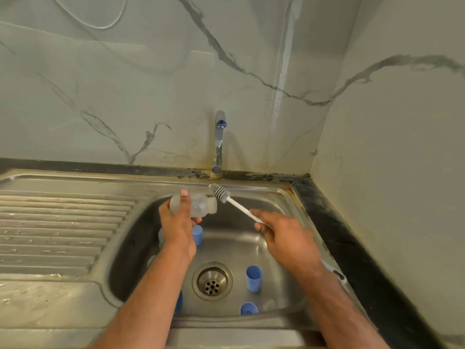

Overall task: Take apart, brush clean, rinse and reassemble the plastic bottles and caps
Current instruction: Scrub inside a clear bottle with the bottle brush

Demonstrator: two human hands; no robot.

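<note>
Now brushing is judged in hand: the bottle [198, 205] is gripped by the left hand [177, 222], the brush [226, 197] by the right hand [284, 238]; next, bristles must be entered into its mouth.

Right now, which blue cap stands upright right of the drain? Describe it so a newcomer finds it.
Start at the steel sink basin and find the round drain. Just right of it stands the tall blue cap, open end up. The other blue cap near the front wall looks shorter.

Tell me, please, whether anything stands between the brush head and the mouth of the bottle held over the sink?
Nothing visible does. The brush in the right hand sits just beside the open mouth of the bottle, which the left hand holds on its side.
</note>
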